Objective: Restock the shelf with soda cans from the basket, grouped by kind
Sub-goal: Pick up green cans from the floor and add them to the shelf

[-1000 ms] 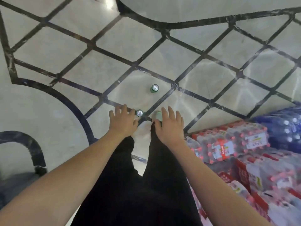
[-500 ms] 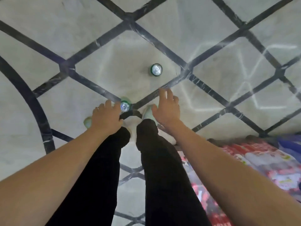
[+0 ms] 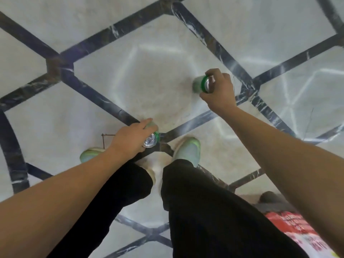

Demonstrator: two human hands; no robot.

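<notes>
I look straight down at a marble floor. My left hand [image 3: 130,136] grips a green soda can [image 3: 151,139] just in front of my feet; its silver top faces me. Farther out and to the right, my right hand [image 3: 218,90] curls round a second green soda can [image 3: 202,84], which is tilted with its top towards my palm. Both cans are low, at the floor; whether they still touch it I cannot tell. No basket or shelf is in view.
Pale marble floor [image 3: 152,81] with dark inlaid bands. My black trousers and pale green shoes [image 3: 188,149] fill the lower middle. A red-and-white shrink-wrapped bottle pack [image 3: 297,231] lies at the bottom right, beside my right leg.
The view has dropped much closer to the floor. Both hands, open above the cans before, have reached down and closed round them: left on the near can, right on the far one.
</notes>
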